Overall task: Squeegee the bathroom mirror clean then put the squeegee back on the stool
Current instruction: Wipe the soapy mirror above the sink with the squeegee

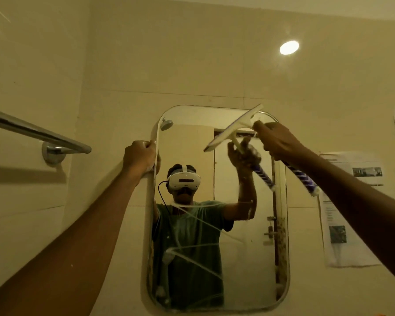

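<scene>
A rounded rectangular mirror point(244, 247) hangs on the tiled wall, streaked with soapy lines across its middle and lower part. My right hand point(281, 142) grips a squeegee point(235, 127) with a white blade and a purple-striped handle. Its blade is tilted against the mirror's upper right area. My left hand point(139, 156) is closed around the mirror's upper left edge. The mirror reflects a person wearing a white headset and a green shirt. The stool is not in view.
A chrome towel bar point(39, 133) juts from the left wall near my left arm. Papers point(349, 208) are stuck to the wall right of the mirror. A round ceiling light point(289, 47) glows above. A shower head shows in the reflection.
</scene>
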Tool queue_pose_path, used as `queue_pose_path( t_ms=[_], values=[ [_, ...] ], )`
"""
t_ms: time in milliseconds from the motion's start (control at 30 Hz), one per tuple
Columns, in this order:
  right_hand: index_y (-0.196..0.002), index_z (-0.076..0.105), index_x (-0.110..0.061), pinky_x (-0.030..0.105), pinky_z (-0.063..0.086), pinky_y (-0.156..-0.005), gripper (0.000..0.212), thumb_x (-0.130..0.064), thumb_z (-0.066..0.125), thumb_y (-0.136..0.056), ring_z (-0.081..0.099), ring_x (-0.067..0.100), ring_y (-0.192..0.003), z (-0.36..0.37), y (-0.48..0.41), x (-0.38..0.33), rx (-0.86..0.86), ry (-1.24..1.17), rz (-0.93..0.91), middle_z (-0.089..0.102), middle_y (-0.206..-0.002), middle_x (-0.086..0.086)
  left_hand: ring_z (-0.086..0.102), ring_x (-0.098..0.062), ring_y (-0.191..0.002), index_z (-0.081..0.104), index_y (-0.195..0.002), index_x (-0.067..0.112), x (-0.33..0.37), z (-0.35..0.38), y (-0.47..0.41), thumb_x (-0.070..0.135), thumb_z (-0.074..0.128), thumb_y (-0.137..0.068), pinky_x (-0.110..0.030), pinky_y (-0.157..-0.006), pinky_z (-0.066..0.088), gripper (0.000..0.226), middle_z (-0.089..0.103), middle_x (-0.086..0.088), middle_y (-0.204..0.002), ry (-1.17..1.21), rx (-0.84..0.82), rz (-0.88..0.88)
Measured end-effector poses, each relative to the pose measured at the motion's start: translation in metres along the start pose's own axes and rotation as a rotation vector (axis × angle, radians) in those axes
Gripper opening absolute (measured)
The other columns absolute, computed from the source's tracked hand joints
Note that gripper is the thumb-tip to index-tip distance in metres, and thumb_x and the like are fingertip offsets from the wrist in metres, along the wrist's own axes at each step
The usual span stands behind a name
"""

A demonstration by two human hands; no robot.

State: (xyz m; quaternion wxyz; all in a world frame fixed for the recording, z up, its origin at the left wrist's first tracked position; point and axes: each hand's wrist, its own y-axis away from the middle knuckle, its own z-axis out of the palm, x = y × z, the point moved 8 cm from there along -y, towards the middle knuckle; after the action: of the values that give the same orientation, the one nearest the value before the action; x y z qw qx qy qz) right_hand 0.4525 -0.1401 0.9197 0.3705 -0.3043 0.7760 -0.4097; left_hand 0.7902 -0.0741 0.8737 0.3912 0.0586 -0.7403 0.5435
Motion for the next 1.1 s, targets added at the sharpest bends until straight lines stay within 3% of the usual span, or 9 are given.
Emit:
queue_pose_path(
  t_ms=[133,300,367,567,633,767,867,967,1100],
  values=[
    [-0.093,0.056,-0.007,0.031,0.046,-0.056,0.024,-0.028,0.045,-0.099,0.049,0.013,-0.059,0.007,-0.012,-0.028,0.078,-0.087,-0.095,0.055,-0.073,-0.001,0.067,-0.035,-0.073,0.064,-0.08,0.0,0.003,-0.004,0.003,0.035,0.041,-0.1,-0.047,-0.074,0.057,0.047,0.068,-0.019,-0.079,-0.03,0.024,0.087],
    [-0.1,0.046,-0.018,0.012,0.036,-0.033,0.008,-0.025,0.042,-0.104,0.05,0.004,-0.044,0.016,-0.001,-0.027,0.117,0.164,-0.264,0.051,-0.064,-0.011,0.053,-0.018,-0.052,0.051,-0.059,0.014,0.002,-0.005,0.001,0.038,0.041,-0.1,-0.029,-0.049,0.042,0.048,0.055,-0.004,-0.057,-0.074,0.045,0.173],
    [-0.102,0.044,-0.014,0.011,0.033,-0.03,0.01,-0.022,0.039,-0.104,0.047,0.003,-0.039,0.018,0.009,-0.015,0.157,0.229,-0.221,0.052,-0.06,-0.007,0.048,-0.014,-0.049,0.047,-0.056,0.018,0.001,-0.004,-0.002,0.039,0.04,-0.1,-0.025,-0.046,0.034,0.049,0.052,-0.001,-0.053,-0.117,0.059,0.199],
    [-0.093,0.045,-0.019,0.008,0.038,-0.033,0.019,-0.032,0.035,-0.101,0.058,-0.005,-0.045,0.058,0.099,0.032,0.211,0.057,0.046,0.057,-0.064,-0.002,0.049,-0.015,-0.049,0.048,-0.057,0.02,-0.003,0.001,-0.008,0.04,0.038,-0.1,-0.029,-0.054,0.037,0.048,0.05,0.004,-0.051,-0.143,0.068,0.273],
    [-0.085,0.046,-0.021,0.011,0.039,-0.033,0.026,-0.035,0.033,-0.103,0.058,0.003,-0.042,0.06,0.112,0.031,0.205,0.082,0.095,0.057,-0.062,0.0,0.049,-0.014,-0.05,0.048,-0.058,0.021,-0.002,0.001,-0.009,0.04,0.038,-0.1,-0.029,-0.057,0.039,0.047,0.049,0.005,-0.051,-0.153,0.071,0.308],
    [-0.081,0.052,-0.02,0.041,0.058,-0.054,0.038,-0.039,0.028,-0.104,0.06,0.021,-0.052,0.022,0.057,0.003,0.265,0.23,0.138,0.061,-0.065,0.007,0.048,-0.013,-0.048,0.045,-0.057,0.022,0.0,0.0,-0.009,0.039,0.037,-0.101,-0.028,-0.054,0.038,0.047,0.047,0.005,-0.05,-0.183,0.081,0.365],
    [-0.087,0.056,-0.012,0.045,0.059,-0.063,0.043,-0.038,0.025,-0.104,0.063,0.025,-0.059,0.005,0.009,-0.02,0.316,0.257,0.146,0.061,-0.07,0.007,0.051,-0.022,-0.051,0.045,-0.057,0.019,0.0,0.001,-0.01,0.039,0.037,-0.101,-0.031,-0.055,0.042,0.049,0.048,0.001,-0.051,-0.184,0.063,0.357],
    [-0.084,0.055,-0.015,0.033,0.052,-0.05,0.043,-0.036,0.024,-0.106,0.06,0.017,-0.054,0.014,0.012,-0.018,0.321,0.232,0.138,0.058,-0.066,0.004,0.048,-0.017,-0.049,0.044,-0.055,0.02,-0.001,0.0,-0.012,0.039,0.036,-0.101,-0.028,-0.051,0.038,0.05,0.048,0.001,-0.051,-0.194,0.049,0.346],
    [-0.086,0.054,-0.014,0.017,0.036,-0.035,0.038,-0.036,0.029,-0.105,0.048,0.003,-0.036,0.055,0.104,0.029,0.282,0.142,0.23,0.054,-0.057,-0.001,0.043,-0.012,-0.047,0.041,-0.053,0.021,0.0,0.001,-0.012,0.037,0.035,-0.102,-0.024,-0.046,0.027,0.051,0.045,0.002,-0.05,-0.218,0.065,0.343]
  ],
)
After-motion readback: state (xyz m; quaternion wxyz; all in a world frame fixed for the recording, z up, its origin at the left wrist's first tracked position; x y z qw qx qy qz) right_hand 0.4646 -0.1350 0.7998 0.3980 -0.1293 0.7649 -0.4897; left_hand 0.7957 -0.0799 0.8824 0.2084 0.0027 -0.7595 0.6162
